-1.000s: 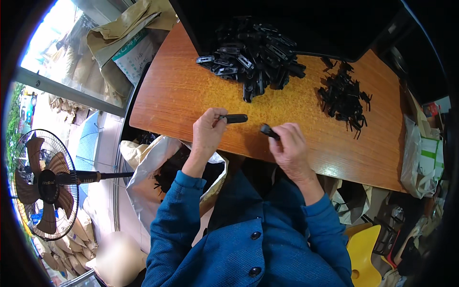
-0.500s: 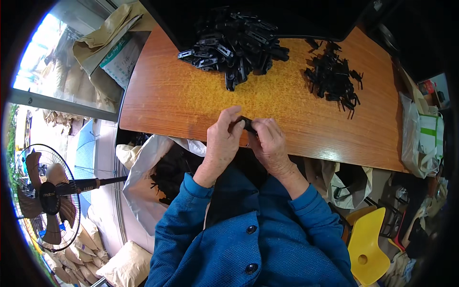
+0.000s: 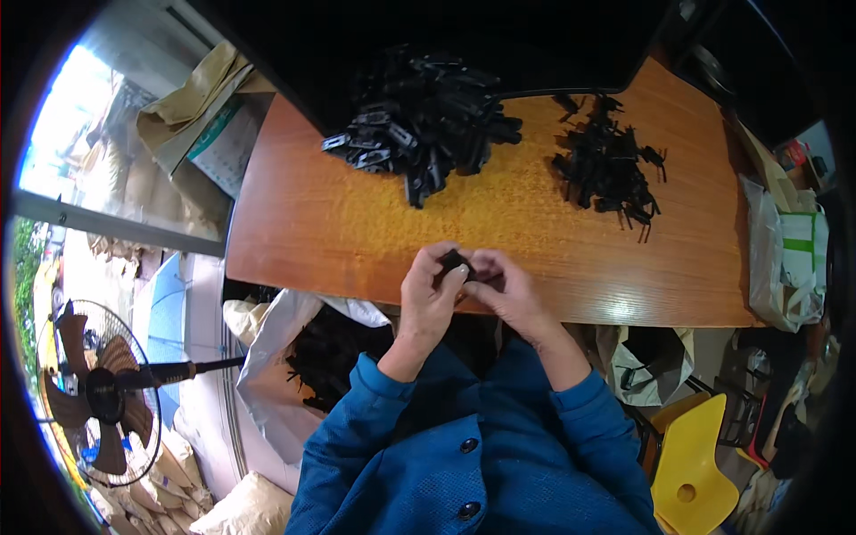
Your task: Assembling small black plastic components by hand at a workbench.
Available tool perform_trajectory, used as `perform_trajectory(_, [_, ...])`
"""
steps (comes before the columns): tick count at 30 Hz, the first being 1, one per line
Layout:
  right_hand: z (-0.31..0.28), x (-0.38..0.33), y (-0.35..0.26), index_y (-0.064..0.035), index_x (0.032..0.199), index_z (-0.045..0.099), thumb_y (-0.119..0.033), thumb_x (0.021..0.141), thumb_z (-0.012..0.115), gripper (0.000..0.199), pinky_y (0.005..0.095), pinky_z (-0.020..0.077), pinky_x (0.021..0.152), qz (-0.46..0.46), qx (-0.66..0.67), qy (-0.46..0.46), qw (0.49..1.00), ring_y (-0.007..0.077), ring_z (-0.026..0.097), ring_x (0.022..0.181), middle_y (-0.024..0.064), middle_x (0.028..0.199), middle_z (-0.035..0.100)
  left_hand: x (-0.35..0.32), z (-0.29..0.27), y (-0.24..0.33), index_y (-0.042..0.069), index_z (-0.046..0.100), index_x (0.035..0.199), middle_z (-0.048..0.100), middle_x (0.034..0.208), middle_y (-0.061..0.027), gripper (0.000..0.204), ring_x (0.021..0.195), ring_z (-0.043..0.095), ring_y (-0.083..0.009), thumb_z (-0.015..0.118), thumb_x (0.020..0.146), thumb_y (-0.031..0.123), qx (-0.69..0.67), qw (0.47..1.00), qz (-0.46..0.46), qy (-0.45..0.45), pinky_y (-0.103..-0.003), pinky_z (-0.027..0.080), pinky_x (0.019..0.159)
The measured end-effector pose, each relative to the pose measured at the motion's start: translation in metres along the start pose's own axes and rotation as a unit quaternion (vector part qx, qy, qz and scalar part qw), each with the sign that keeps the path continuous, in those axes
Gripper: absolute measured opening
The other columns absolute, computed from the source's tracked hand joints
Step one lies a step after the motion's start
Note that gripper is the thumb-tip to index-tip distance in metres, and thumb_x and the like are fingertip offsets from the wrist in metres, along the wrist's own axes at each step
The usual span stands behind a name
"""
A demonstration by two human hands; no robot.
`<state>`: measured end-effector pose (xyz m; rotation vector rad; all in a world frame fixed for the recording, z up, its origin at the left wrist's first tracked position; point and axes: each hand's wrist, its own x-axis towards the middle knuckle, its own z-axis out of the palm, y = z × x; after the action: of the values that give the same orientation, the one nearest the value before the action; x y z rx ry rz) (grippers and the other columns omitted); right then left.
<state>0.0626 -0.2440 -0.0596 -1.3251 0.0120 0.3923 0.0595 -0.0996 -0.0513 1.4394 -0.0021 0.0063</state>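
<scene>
In the head view, both hands met above the near edge of the wooden table [image 3: 624, 276], in front of the wearer's blue jacket [image 3: 392, 464]. The left hand [image 3: 428, 299] grasped a small black part [image 3: 456, 262] between its thumb and bent fingers, with the thumb laid across the near face. The right hand [image 3: 510, 292] gripped at the right side of the same part with its thumb and curled fingers; these hid much of the part, so its full shape could not be told. The part was located between the two hands, clear of both piles on the table. A large pile of black clips [image 3: 419, 134] occupied the far side, left of centre, beside a black screen [image 3: 553, 45]. A smaller pile of thin black pieces [image 3: 611, 169] lay to its right, well apart from it. Below the table edge, to the left of the jacket, an open white sack [image 3: 267, 374] contained more black pieces [image 3: 334, 357]. A fan [image 3: 107, 397] stood at the far left, and a yellow chair [image 3: 700, 464] was positioned at the lower right. A plastic bag [image 3: 758, 254] was placed against the right end of the table.
</scene>
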Motion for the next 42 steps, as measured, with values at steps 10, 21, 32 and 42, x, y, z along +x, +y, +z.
perform_trajectory(10, [0.002, 0.017, -0.004, -0.0028, 0.102, 0.055, -0.012, 0.082, 0.071, 0.028, 0.0255, 0.0496, 0.073, -0.010, -0.093, 0.027, 0.995, 0.0108, 0.059, 0.084, 0.0039, 0.088, 0.060, 0.027, -0.005, 0.020, 0.001, 0.048, 0.111, 0.062, 0.098, -0.0099, 0.025, 0.090, 0.061, -0.0158, 0.053, 0.087, -0.005, -0.045, 0.997, -0.058, -0.036, -0.026, 0.051, 0.076])
perform_trajectory(21, [-0.092, 0.037, -0.107, -0.0010, 0.113, 0.051, -0.014, 0.084, 0.063, 0.033, 0.0397, 0.0468, 0.076, -0.146, -0.613, 0.244, 0.737, 0.0324, 0.054, 0.095, 0.0165, 0.106, 0.050, 0.101, -0.117, 0.044, 0.003, 0.048, 0.085, 0.055, 0.072, -0.0048, 0.012, 0.066, 0.056, -0.0139, 0.055, 0.091, 0.011, 0.135, 0.981, -0.112, 0.080, -0.027, 0.045, 0.058])
perform_trajectory(32, [-0.112, 0.040, -0.100, -0.0012, 0.107, 0.055, -0.009, 0.082, 0.062, 0.027, 0.0457, 0.0472, 0.074, -0.076, -0.736, 0.133, 0.659, 0.0396, 0.056, 0.090, 0.0187, 0.104, 0.053, 0.199, -0.160, 0.024, 0.015, 0.056, 0.109, 0.051, 0.104, -0.0132, 0.027, 0.084, 0.059, -0.0369, 0.060, 0.083, 0.011, 0.671, 0.726, 0.117, 0.096, -0.047, 0.050, 0.071])
perform_trajectory(42, [-0.095, 0.030, -0.059, 0.0002, 0.096, 0.058, 0.004, 0.077, 0.065, 0.020, 0.0311, 0.0479, 0.063, -0.265, -0.473, 0.252, 0.802, 0.0273, 0.056, 0.073, 0.0139, 0.090, 0.052, 0.193, -0.175, 0.034, 0.008, 0.050, 0.107, 0.053, 0.106, -0.0133, 0.025, 0.093, 0.058, -0.0371, 0.058, 0.083, 0.011, 0.702, 0.700, 0.127, 0.005, -0.045, 0.047, 0.075])
